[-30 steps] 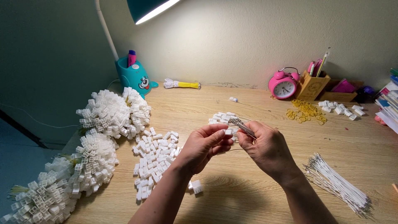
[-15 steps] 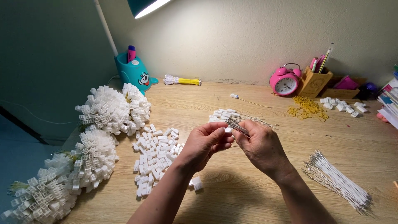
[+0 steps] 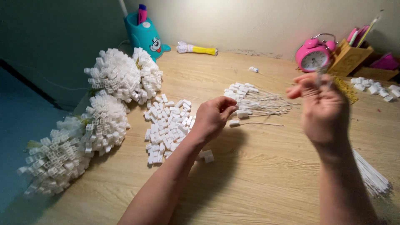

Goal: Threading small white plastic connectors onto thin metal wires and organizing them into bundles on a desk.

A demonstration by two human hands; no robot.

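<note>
**Reader:** While both hands are raised over the desk [image 3: 258,183], what is each one doing?

**Describer:** Left hand [image 3: 213,117] sits at the centre of the frame, forearm running up from the lower left. Its fingers [image 3: 227,111] are curled shut, thumb against forefinger, and seem to pinch something small and white; I cannot make out what it is. Just right of it, on the desk, lies a white plastic connector on a thin wire [image 3: 255,123], beside a small pile of finished wired connectors [image 3: 254,99].

**Reader:** And the right hand?

**Describer:** Right hand [image 3: 321,109] is lifted higher, at the right of the frame, blurred, its back toward the camera. The fingers are bunched together, but whether they grip a wire I cannot tell.

**Reader:** Where do the parts lie?

**Describer:** Loose white connectors [image 3: 166,129] are spread left of centre. A bundle of thin white wires [image 3: 371,175] lies at the lower right, partly behind the right forearm. Round clusters of assembled pieces [image 3: 112,83] fill the left side.

**Reader:** How would this step go well, judging from the scene?

**Describer:** I would say: hold the small piece steady with its opening toward the other hand, take one wire only, near its tip, and push it in straight. Keeping both hands low and close over the desk helps aim.

**Reader:** Anything else?

**Describer:** A pink alarm clock [image 3: 313,56] and a teal pen holder [image 3: 145,34] stand along the top edge.
</note>
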